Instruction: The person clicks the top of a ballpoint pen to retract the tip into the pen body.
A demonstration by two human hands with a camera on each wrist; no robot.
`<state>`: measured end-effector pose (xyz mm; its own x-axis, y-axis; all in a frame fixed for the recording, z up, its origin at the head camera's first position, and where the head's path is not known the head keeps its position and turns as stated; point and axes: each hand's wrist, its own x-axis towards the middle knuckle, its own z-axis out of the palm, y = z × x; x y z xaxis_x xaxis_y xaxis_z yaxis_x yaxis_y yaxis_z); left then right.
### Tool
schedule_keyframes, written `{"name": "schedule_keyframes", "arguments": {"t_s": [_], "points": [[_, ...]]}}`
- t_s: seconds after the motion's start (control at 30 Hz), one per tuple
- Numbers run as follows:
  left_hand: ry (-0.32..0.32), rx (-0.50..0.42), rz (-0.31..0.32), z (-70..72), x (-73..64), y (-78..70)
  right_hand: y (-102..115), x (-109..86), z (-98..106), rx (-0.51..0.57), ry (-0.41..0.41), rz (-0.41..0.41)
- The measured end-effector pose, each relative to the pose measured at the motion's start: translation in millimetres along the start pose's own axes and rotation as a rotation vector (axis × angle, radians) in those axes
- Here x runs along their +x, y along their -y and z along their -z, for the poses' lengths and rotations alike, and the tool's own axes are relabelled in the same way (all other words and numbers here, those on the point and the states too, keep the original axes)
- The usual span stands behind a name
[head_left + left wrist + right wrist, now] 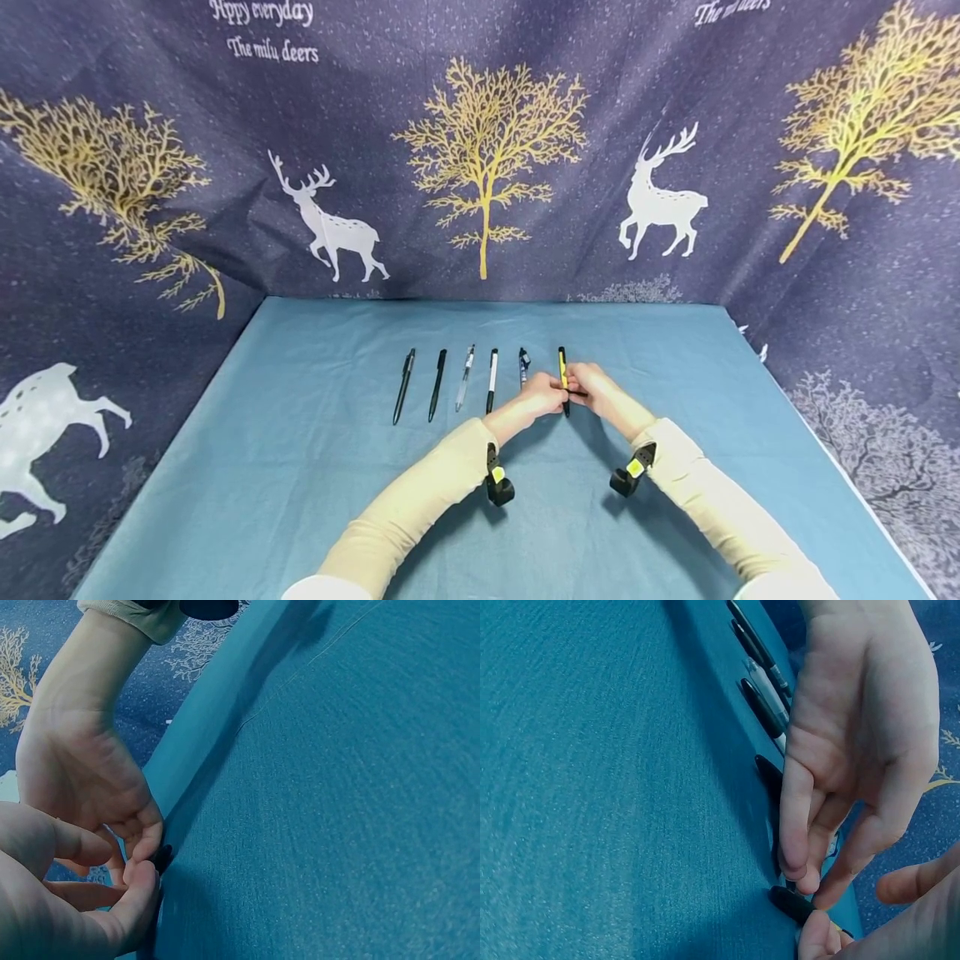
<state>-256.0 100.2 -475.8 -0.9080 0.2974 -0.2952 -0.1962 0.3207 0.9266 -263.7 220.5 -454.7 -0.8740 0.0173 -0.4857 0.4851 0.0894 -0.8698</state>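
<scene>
A yellow and black pen [562,367] lies at the right end of a row of pens, its ends pointing toward and away from the person. From its left side, my left hand [543,394] pinches it near the lower part. My right hand [594,387] holds it from the other side, fingertips close to the left hand's. In the right wrist view the pen's black end [791,901] shows between the fingertips of both hands. The left wrist view shows only a dark tip [163,858] beside the fingers; the rest is hidden. A dark blue patterned pen [523,362] is partly covered by the left hand.
Left of the hands, a white and black pen [492,379], a clear pen [465,379], a black pen [437,385] and a dark grey pen [404,387] lie roughly parallel. A blue cloth [247,483] covers the table. Behind hangs a dark curtain [525,250] with deer and trees.
</scene>
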Motion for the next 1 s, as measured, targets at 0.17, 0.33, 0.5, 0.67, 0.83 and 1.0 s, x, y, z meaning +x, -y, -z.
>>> {"name": "schedule_keyframes", "arguments": {"t_s": [0.17, 0.33, 0.5, 0.67, 0.83, 1.0], "points": [[-0.002, -0.008, -0.001, 1.2, 0.9, 1.6, -0.2, 1.1, 1.0, -0.01, 0.004, 0.001], [0.009, -0.018, 0.016, 2.2, 3.1, 4.5, -0.9, 2.2, 1.9, 0.002, -0.007, -0.005], [0.028, -0.058, 0.038, 2.1, 3.4, 5.8, -1.5, 2.0, 2.4, 0.022, -0.035, -0.012], [0.047, -0.068, 0.055, 1.9, 2.5, 5.2, -1.9, 2.0, 3.3, 0.068, -0.055, -0.007], [0.05, -0.052, 0.058, 2.0, 0.7, 4.5, -2.6, 1.9, 3.9, 0.105, -0.057, 0.006], [0.08, -0.077, 0.04, 4.9, -0.7, 2.9, -3.0, 1.2, 4.1, 0.132, -0.055, 0.032]]}}
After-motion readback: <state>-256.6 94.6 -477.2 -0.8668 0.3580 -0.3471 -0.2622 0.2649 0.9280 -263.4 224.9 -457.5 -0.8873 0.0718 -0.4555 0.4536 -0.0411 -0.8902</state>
